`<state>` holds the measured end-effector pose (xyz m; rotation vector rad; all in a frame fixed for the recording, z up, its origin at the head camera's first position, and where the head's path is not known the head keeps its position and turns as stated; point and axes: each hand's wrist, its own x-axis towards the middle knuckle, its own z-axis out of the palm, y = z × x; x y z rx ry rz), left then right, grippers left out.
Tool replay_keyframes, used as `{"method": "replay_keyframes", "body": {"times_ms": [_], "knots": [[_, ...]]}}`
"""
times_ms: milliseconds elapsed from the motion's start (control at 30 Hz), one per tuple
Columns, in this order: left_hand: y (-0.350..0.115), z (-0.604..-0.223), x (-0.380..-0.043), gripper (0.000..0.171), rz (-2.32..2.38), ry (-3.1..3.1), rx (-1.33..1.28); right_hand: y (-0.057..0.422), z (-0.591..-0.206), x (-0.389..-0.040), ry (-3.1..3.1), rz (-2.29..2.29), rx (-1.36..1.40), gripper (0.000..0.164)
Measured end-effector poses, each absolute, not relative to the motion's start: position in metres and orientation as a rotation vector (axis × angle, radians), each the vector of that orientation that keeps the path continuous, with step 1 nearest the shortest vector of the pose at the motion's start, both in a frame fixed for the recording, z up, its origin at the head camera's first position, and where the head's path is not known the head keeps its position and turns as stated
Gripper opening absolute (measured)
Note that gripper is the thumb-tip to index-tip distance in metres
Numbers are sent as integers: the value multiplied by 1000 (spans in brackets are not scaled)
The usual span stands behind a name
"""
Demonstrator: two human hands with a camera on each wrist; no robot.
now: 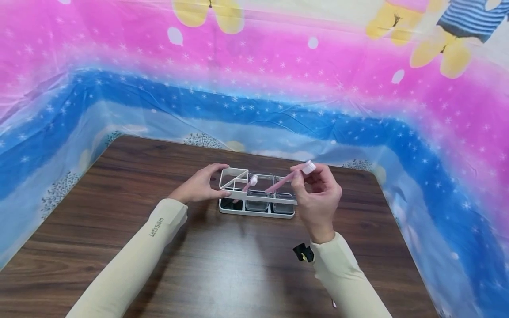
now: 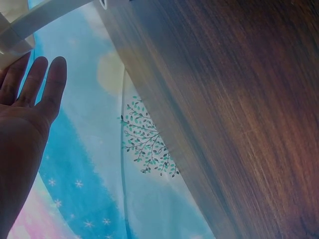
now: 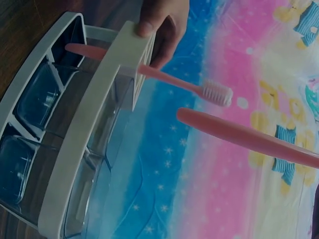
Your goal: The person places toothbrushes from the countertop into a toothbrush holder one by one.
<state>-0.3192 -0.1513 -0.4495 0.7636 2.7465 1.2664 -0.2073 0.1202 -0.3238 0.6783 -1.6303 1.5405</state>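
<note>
A white toothbrush holder point(image 1: 262, 199) stands on the table, with clear cups point(image 1: 256, 205) in its frame. My left hand point(image 1: 199, 185) grips its left end, thumb at the front and fingers at the back. One pink toothbrush point(image 3: 172, 78) stands tilted in the left section, white bristles up. Between the thumb and fingers of my right hand point(image 1: 320, 201) is a second pink toothbrush point(image 1: 283, 181), bristle end up by the hand. Its bare handle end points down left over the holder in the head view; the right wrist view shows that end apart from the holder.
The brown wooden table point(image 1: 222, 265) ends at the back against a pink and blue patterned cloth point(image 1: 246, 106). A small pink item point(image 1: 334, 303) lies at the near right, mostly hidden by the right sleeve point(image 1: 350, 274). A black device point(image 1: 303, 252) sits at the right wrist.
</note>
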Motion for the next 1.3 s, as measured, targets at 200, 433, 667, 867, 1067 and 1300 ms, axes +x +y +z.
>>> {"method": "replay_keyframes", "body": {"times_ms": [200, 433, 667, 867, 1067, 1300], "knots": [[-152, -450, -319, 82, 1268, 2743, 765, 119, -347, -225, -1631, 1586, 686, 9], [-152, -450, -319, 81, 1267, 2743, 763, 114, -358, -230, -1692, 1574, 689, 9], [-152, -451, -319, 80, 1264, 2756, 777, 105, -363, -231, -1709, 1587, 712, 9], [-152, -451, -320, 80, 1273, 2755, 782, 99, -366, -232, -1721, 1600, 723, 10], [-151, -450, -319, 81, 1278, 2744, 780, 96, -368, -234, -1735, 1602, 720, 10], [-150, -448, -318, 81, 1267, 2737, 754, 91, -371, -238, -1750, 1615, 731, 10]]}}
